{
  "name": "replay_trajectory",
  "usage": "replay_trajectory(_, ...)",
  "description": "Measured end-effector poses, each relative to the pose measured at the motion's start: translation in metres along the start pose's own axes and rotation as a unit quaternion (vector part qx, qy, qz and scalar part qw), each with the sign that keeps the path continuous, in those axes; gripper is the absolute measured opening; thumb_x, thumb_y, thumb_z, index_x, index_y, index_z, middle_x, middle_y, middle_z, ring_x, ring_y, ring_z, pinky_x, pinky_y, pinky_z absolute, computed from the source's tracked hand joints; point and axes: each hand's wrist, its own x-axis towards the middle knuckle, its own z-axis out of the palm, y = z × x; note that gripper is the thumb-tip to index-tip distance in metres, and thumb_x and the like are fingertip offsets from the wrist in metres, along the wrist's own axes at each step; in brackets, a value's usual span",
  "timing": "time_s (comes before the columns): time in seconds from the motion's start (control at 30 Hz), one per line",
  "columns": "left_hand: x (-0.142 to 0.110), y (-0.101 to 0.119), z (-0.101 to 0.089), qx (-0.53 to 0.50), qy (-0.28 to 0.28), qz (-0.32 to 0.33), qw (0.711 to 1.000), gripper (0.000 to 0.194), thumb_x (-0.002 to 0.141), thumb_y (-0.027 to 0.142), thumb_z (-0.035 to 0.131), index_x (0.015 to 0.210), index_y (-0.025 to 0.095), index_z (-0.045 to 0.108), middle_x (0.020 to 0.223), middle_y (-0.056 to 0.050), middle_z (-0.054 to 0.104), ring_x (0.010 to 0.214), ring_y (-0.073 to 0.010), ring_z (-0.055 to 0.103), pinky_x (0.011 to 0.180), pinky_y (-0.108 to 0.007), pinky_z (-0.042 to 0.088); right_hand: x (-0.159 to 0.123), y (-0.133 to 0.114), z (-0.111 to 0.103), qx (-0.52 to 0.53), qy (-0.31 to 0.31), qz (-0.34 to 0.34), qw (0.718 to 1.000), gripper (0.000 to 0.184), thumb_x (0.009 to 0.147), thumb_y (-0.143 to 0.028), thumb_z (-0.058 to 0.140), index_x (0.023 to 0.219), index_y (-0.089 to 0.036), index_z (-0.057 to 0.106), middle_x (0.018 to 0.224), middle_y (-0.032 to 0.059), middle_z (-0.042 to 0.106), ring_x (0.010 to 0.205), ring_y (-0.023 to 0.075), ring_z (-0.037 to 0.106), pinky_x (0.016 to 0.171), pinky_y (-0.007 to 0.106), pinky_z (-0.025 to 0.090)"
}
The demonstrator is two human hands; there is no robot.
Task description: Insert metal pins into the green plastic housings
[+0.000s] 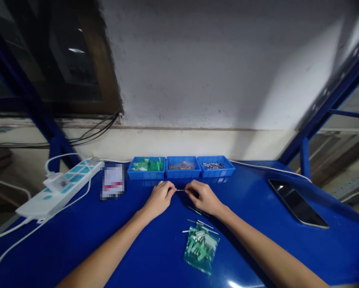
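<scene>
while the left hand (160,197) and the right hand (206,199) pinch a thin rod (180,190), a green bag (200,249) lies on the table (155,252).

"Can you read any lettering or numbers from here?"
"None. Even that red-striped white card (113,175) shows only coarse, blurred blocks, nothing I can make out."

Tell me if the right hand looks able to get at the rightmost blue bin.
Probably yes: nothing visible stands between the right hand and the rightmost blue bin, whose top is open, though that hand appears to pinch a thin rod.
</scene>
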Motion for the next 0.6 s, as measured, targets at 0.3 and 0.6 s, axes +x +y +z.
replay_trajectory(0.3,-0.007,0.015,-0.005,-0.013,0.01,0.019,1.0,0.014,0.09,0.03,0.044,0.09,0.021,0.055,0.088,-0.002,0.062,0.086,-0.0184,0.056,0.08,-0.034,0.04,-0.008,-0.004,0.005,-0.063,-0.003,0.047,0.997,0.016,0.094,-0.023,0.035,0.089,-0.019,0.049,0.077,0.0063,0.062,0.067,0.0179,0.057,0.06,0.028,0.04)
replay_trajectory(0.6,-0.009,0.021,-0.01,0.033,0.044,0.056,0.997,0.021,0.092,0.025,0.042,0.077,0.019,0.056,0.078,-0.001,0.063,0.081,-0.017,0.056,0.076,-0.032,0.038,-0.014,-0.019,0.004,0.102,0.004,0.096,0.99,0.014,0.092,-0.033,0.042,0.095,-0.02,0.047,0.069,-0.0013,0.054,0.058,0.013,0.051,0.055,0.024,0.039)
